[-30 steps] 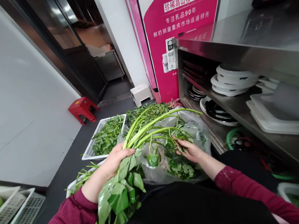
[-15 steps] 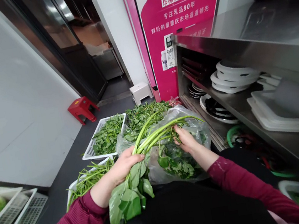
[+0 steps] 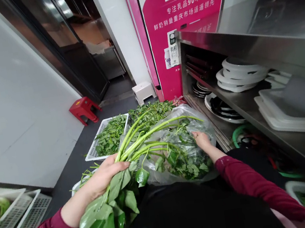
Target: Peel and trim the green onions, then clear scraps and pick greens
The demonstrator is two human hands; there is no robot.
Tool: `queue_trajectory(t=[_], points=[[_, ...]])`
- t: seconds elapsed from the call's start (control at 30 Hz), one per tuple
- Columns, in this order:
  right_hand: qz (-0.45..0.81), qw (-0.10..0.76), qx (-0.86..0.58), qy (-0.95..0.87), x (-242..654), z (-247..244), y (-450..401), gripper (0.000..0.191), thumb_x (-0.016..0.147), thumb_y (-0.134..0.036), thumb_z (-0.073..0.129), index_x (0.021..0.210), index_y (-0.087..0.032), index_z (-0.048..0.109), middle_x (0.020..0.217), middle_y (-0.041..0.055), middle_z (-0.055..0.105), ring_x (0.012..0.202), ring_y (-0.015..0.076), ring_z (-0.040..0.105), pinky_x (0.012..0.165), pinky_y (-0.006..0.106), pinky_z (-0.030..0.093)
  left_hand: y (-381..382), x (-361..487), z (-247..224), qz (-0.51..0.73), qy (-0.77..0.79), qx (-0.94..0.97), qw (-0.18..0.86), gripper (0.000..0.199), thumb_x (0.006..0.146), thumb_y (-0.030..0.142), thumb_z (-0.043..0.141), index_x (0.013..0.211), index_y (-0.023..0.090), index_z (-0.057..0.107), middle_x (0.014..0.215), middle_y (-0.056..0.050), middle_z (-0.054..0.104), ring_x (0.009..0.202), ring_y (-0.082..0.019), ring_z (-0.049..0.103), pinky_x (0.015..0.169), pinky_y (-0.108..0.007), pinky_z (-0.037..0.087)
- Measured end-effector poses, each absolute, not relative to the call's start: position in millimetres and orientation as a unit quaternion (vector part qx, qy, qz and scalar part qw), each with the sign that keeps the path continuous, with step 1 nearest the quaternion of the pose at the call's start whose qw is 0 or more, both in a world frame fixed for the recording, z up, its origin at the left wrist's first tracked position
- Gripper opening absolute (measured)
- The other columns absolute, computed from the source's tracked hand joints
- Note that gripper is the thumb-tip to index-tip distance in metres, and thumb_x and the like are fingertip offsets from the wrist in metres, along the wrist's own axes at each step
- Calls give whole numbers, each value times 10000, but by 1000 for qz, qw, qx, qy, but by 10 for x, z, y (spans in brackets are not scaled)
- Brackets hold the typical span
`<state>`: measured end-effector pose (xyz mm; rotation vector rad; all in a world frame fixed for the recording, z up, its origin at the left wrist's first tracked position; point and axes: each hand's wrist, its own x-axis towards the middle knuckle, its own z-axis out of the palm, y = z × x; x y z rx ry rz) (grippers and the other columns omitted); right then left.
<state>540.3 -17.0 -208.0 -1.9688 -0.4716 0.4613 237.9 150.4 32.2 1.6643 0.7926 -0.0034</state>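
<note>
A bunch of long green stems with broad leaves (image 3: 103,224) is held in my left hand (image 3: 106,175), its fingers wrapped round the stems. The leaves hang toward my lap and the stems arch to the right over a clear plastic bag (image 3: 204,119). My right hand (image 3: 202,140) is at the bag's right side, fingers closed together; whether they pinch the plastic or something small is too small to tell. Loose leafy greens (image 3: 192,165) lie inside the bag.
White baskets of greens (image 3: 127,120) and of cut stems (image 3: 76,187) stand left of the bag. Further off are a red stool (image 3: 83,108) and a white stool (image 3: 143,91). A steel shelf (image 3: 244,109) with dishes runs along the right; more crates (image 3: 27,222) stand at the lower left.
My left hand has moved left and down with the bunch. My right hand has left the stems and moved right and slightly down to the bag's side.
</note>
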Motion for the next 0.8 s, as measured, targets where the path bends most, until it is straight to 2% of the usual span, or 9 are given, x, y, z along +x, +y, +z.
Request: queue_trajectory(t=[0.1, 0.2, 0.27, 0.37, 0.47, 0.57, 0.7, 0.8], points=[[267, 589, -748, -148, 5230, -2022, -145, 277, 778, -394, 533, 610, -174, 541, 452, -46, 432, 398, 82, 357, 378, 189, 256, 1552, 2326, 345, 26, 365, 686, 628, 257, 633, 324, 697, 788, 136, 616, 680, -43, 630, 610, -174, 573, 587, -282, 460], [426, 701, -562, -105, 4951, -1879, -146, 312, 704, -463, 623, 755, -162, 558, 488, -71, 379, 394, 53, 303, 345, 155, 193, 1548, 2340, 322, 55, 361, 671, 645, 246, 623, 290, 706, 798, 138, 623, 712, -57, 657, 627, -186, 595, 592, -283, 472], [479, 730, -481, -81, 4813, -1782, -177, 344, 686, -470, 655, 812, -165, 555, 510, -71, 366, 406, 50, 307, 337, 149, 187, 1534, 2359, 298, 63, 363, 657, 657, 253, 625, 283, 705, 817, 141, 622, 724, -60, 665, 632, -192, 603, 595, -289, 479], [472, 748, -466, -27, 4750, -1679, -220, 359, 718, -498, 639, 845, -178, 538, 518, -76, 348, 388, 40, 270, 328, 147, 172, 1516, 2381, 261, 68, 366, 649, 663, 251, 630, 283, 702, 816, 141, 613, 713, -51, 661, 623, -185, 599, 592, -288, 475], [529, 732, -428, 47, 4783, -1620, -234, 405, 765, -568, 556, 707, -177, 470, 493, -78, 297, 369, 27, 184, 323, 146, 136, 1502, 2397, 226, 61, 346, 667, 657, 238, 634, 285, 699, 800, 144, 606, 689, -30, 640, 607, -162, 575, 580, -265, 455], [601, 709, -367, 24, 4782, -1570, -227, 447, 794, -597, 490, 667, -169, 460, 530, -44, 363, 393, 29, 213, 334, 145, 162, 1486, 2417, 192, 59, 322, 695, 640, 240, 638, 287, 687, 821, 154, 608, 728, -24, 638, 652, -161, 566, 614, -258, 445], [609, 722, -322, -67, 4665, -1488, -166, 337, 788, -501, 573, 937, -200, 563, 575, -46, 386, 432, 41, 277, 363, 141, 204, 1468, 2457, 140, 46, 297, 736, 607, 217, 641, 297, 670, 796, 160, 605, 727, -8, 617, 663, -151, 530, 629, -244, 420], [564, 728, -378, -97, 4514, -1428, -63, 413, 708, -423, 677, 1048, -235, 537, 592, -57, 411, 455, 51, 348, 373, 145, 237, 1460, 2511, 74, 30, 270, 767, 582, 209, 655, 295, 648, 807, 156, 611, 757, -9, 610, 708, -157, 520, 668, -241, 409]])
